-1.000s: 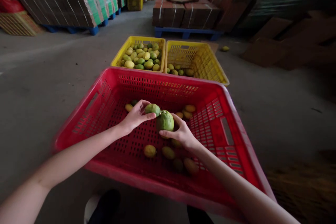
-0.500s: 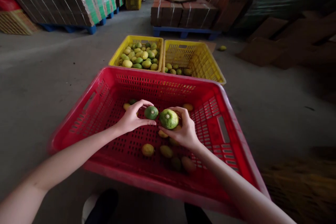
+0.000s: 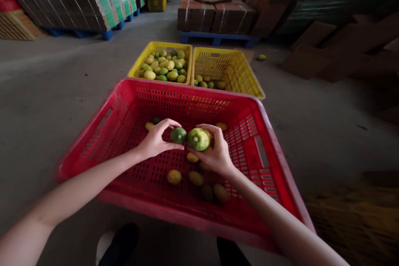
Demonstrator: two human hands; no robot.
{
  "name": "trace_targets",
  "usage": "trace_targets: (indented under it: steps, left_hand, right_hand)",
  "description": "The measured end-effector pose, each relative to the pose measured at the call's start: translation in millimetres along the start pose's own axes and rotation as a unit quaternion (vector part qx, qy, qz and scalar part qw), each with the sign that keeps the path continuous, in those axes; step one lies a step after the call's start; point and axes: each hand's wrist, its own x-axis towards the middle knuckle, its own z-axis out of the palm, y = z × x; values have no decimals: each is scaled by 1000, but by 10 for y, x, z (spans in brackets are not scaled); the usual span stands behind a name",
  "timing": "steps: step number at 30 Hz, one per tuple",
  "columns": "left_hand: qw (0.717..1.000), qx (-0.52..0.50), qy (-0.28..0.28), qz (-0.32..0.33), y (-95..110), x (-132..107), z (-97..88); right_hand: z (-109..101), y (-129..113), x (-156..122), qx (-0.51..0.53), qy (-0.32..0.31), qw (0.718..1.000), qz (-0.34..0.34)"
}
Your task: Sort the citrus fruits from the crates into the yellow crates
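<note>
Over the red crate point(image 3: 183, 218), my left hand point(image 3: 158, 139) is closed on a small dark green lemon point(image 3: 178, 135), held between thumb and fingers. Close beside it, my right hand point(image 3: 218, 149) grips a larger yellow-green lemon point(image 3: 198, 139), its stem end facing me. The two fruits are side by side, almost touching. Below them, several loose lemons lie on the crate's slotted floor, among them a yellow one point(image 3: 174, 177) and a duller one point(image 3: 196, 178). A few more are partly hidden behind my hands.
Behind the red crate stand a yellow crate point(image 3: 133, 66) well filled with yellow and green lemons and another yellow crate point(image 3: 246, 75) with several at its bottom. A lone lemon point(image 3: 261, 57) lies on the floor. Bundled cardboard point(image 3: 215, 14) sits on a blue pallet point(image 3: 215, 39) farther back.
The right hand's lemon has turned slightly, its stem end now lower and more to the left. Both hands keep their hold. The whole view has shifted a little.
</note>
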Motion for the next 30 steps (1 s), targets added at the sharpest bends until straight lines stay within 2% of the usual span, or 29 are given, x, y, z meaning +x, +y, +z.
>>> trace_targets:
  steps: [2, 4, 6, 8, 10, 12, 15, 18, 21, 23, 25, 28, 30]
  left_hand:
    - [992, -89, -12, -93, -20, 10, 20]
    - [956, -199, -45, -213, -67, 15, 47]
    - [903, -282, -77, -315, -132, 11, 78]
    - [862, -316, -91, -384, -196, 3, 109]
    - [837, -322, -91, -432, -250, -7, 136]
    - [820, -323, -97, -462, -293, -16, 156]
    - [806, -342, -116, -469, -353, -31, 174]
    - [797, -356, -126, -471, -396, -42, 189]
    - [796, -345, -112, -484, -380, -51, 207]
    - [822, -335, -77, -455, -332, -50, 211]
    - [874, -309, -15, -374, -270, -41, 197]
    - [943, -243, 47, -224, -182, -10, 144]
    - [965, -206, 41, -158, -136, 10, 103]
  right_hand:
    - [13, -24, 21, 80, -17, 993, 86]
    - [44, -41, 38, 179, -30, 961, 207]
    - [85, -46, 50, 280, -39, 901, 330]
    - [118, -40, 61, 358, -52, 830, 424]
    - [132, -29, 73, 400, -60, 776, 485]
    - [128, -16, 86, 423, -59, 742, 516]
    - [115, -2, 101, 444, -52, 712, 542]
    - [118, 6, 105, 449, -38, 695, 560]
    - [139, 10, 89, 437, -35, 705, 557]
    - [150, 10, 68, 407, -33, 740, 535]
    - [149, 7, 46, 337, -13, 810, 479]
    - [111, 0, 26, 173, 35, 936, 306]
    - [70, -9, 19, 70, 53, 980, 176]
